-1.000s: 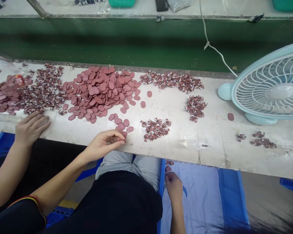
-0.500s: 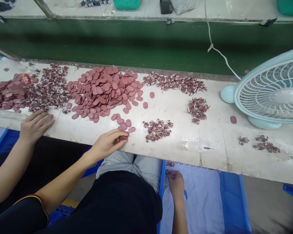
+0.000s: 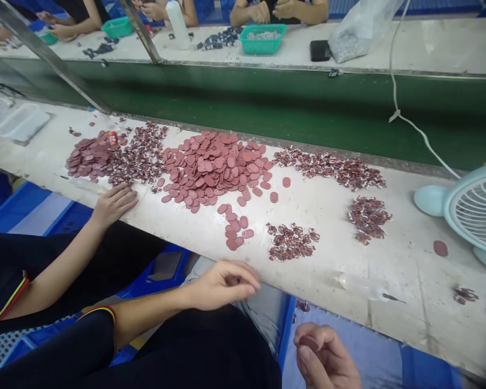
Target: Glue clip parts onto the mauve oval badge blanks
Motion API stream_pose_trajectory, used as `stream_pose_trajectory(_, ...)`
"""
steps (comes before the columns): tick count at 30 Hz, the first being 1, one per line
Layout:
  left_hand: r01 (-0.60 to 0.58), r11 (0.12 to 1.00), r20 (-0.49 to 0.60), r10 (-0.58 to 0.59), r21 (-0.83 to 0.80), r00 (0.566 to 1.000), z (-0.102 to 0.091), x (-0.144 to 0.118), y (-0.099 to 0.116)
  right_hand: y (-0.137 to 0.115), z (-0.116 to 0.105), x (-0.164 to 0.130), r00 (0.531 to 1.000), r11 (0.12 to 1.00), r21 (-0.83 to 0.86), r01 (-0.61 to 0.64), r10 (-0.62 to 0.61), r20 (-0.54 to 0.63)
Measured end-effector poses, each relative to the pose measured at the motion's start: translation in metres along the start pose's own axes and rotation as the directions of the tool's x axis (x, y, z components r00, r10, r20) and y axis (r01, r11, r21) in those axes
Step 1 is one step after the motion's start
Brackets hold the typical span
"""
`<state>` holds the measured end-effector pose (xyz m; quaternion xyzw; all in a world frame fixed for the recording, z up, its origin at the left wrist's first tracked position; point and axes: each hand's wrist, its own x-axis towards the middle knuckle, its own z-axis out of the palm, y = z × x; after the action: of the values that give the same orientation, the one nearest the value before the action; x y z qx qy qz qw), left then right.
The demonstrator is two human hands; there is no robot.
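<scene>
My right hand (image 3: 328, 359) is raised over the blue bin, pinching a reddish-brown oval disc (image 3: 309, 342) between thumb and fingers. My left hand (image 3: 222, 283) hovers by the table's front edge, fingers loosely bent and thumb apart, with nothing visible in it. Several loose oval discs (image 3: 235, 227) lie on the table just beyond it, in front of a big heap of the same discs (image 3: 214, 167). To their right sits a small pile of brown-and-white pieces (image 3: 292, 241), too small to make out.
A co-worker's hand (image 3: 115, 202) rests on the table at left. More small pieces (image 3: 332, 167) lie along the back edge. A pale blue fan (image 3: 480, 210) stands at right, near a clear bottle with a dark tip (image 3: 358, 284). The blue bin (image 3: 372, 337) sits below the table edge.
The view has shifted, bringing people across the bench into sight. My left hand has left the loose discs and moved right. My right hand has risen from the bin with a disc.
</scene>
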<state>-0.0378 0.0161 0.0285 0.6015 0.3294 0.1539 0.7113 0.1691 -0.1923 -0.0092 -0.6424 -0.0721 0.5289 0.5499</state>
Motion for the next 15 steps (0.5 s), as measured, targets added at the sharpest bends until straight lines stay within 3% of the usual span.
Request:
stream_pose_trajectory(2, 0.195, 0.919, 0.149, -0.151, -0.342, 0.977, 0.02, 0.004, -0.006, -0.02, 0.024, 0.003, 0.992, 0.999, 0.031, -0.039, 0.035, 0.123)
stream_pose_trajectory(5, 0.304, 0.761, 0.228, -0.208, -0.573, 0.951, 0.036, 0.009, -0.016, -0.031, 0.045, 0.01, 0.986, 0.995, -0.011, -0.103, 0.103, 0.131)
stream_pose_trajectory(10, 0.358, 0.637, 0.262, -0.244, -0.683, 0.934, 0.037, 0.008, -0.022, -0.028, 0.061, 0.015, 0.999, 0.993, -0.116, -0.014, 0.02, 0.043)
stream_pose_trajectory(13, 0.308, 0.633, 0.176, -0.264, -0.71, 0.948, 0.035, 0.006, -0.022, -0.032, 0.078, 0.012, 0.994, 0.982, -0.181, 0.061, -0.076, -0.077)
stream_pose_trajectory(15, 0.291, 0.64, 0.131, -0.286, -0.711, 0.949, 0.034, 0.005, -0.023, -0.037, 0.092, 0.011, 0.986, 0.973, -0.189, 0.134, -0.15, -0.071)
